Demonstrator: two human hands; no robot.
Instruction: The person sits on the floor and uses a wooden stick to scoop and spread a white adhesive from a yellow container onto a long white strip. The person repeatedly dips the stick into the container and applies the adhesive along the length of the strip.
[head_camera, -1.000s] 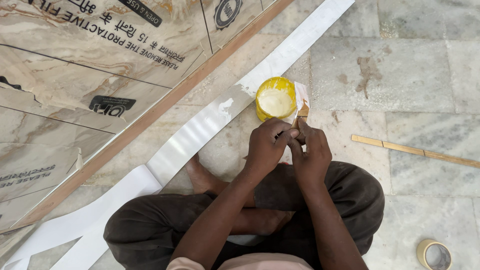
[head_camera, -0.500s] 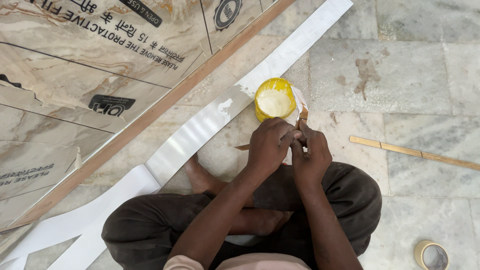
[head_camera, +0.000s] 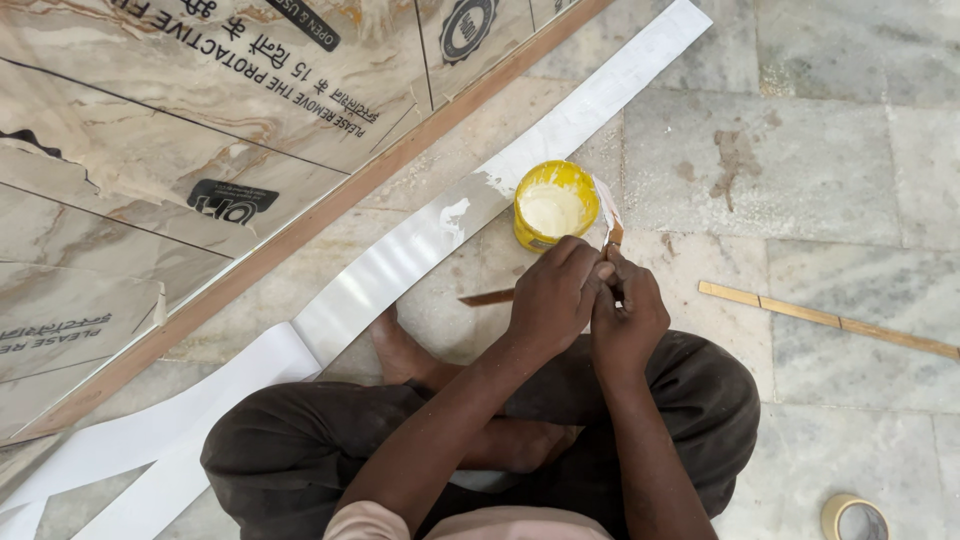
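Wooden strip (head_camera: 488, 297) pokes out left from under the left hand (head_camera: 553, 297), whose fingers clench it; the right hand (head_camera: 625, 322) pinches a glue-smeared scraper (head_camera: 610, 217) beside the yellow tub (head_camera: 553, 206).

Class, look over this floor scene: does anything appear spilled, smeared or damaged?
White paste is smeared on the white strip beside the yellow tub, whose rim is caked too. The film on the board is wrinkled and peeling.

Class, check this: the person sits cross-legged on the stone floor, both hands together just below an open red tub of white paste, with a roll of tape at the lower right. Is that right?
Not quite: the tub is yellow, not red, as the head view shows. Otherwise it holds: left hand and right hand meet just below it, and the roll of tape lies lower right.
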